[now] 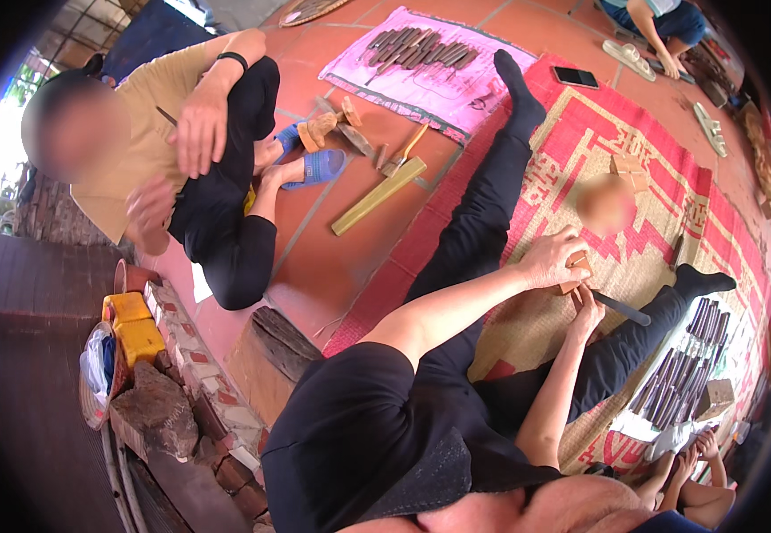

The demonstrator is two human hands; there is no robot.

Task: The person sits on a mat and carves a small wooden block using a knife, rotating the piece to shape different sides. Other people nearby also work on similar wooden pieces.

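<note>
I sit on the mat with black-clad legs spread, both hands working between them. My left hand (547,264) is closed round a small orange-brown wooden block (578,265). Just below it, my right hand (586,313) grips a long dark tool (623,307), whose blunt, rounded end sticks out to the right. The tool's other end meets the block, hidden by my fingers, so its exact kind does not show. Beyond my hands lie another wooden block (630,171) and a blurred, round pale thing (606,204). A knife (678,247) rests near my right foot.
A red-and-straw patterned mat (572,142) spreads beneath me. Dark sticks lie on a pink cloth (359,67) ahead; more sticks (683,364) lie at right. A phone (575,77) is at the mat's edge. A person (141,133) sits left, near a yellow strip (377,195).
</note>
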